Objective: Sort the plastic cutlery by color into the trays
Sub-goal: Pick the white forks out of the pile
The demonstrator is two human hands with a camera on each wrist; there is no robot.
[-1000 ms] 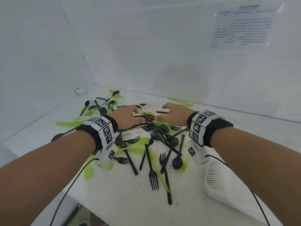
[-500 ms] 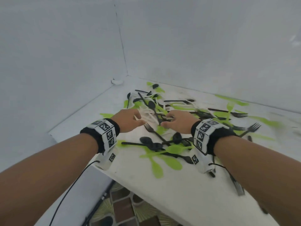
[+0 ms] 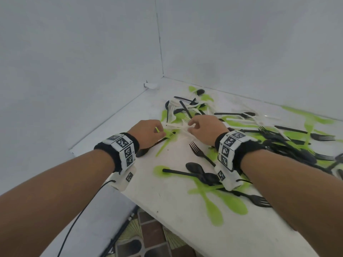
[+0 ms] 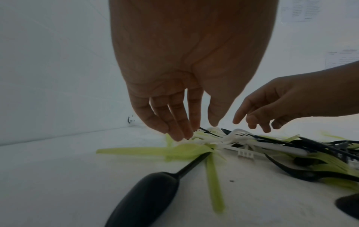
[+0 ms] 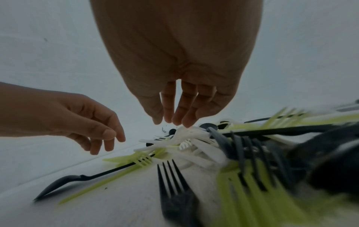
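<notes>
White walls met in a corner behind a white table [image 3: 172, 197] strewn with black, green and white cutlery, too tangled and blurred to count by colour. Two hands worked at the pile's near-left edge. The left hand [image 3: 146, 134] hung over a cluster of white forks [image 4: 217, 138], fingers [image 4: 174, 122] extended downward and close together, tips touching the white pieces; no pinch was clear. The right hand [image 3: 206, 130] hovered just beside it, fingers [image 5: 180, 110] loosely bunched, tips at the same white cluster. One black spoon [image 4: 147, 198] lay below the left hand, one black fork [image 5: 174, 188] below the right.
</notes>
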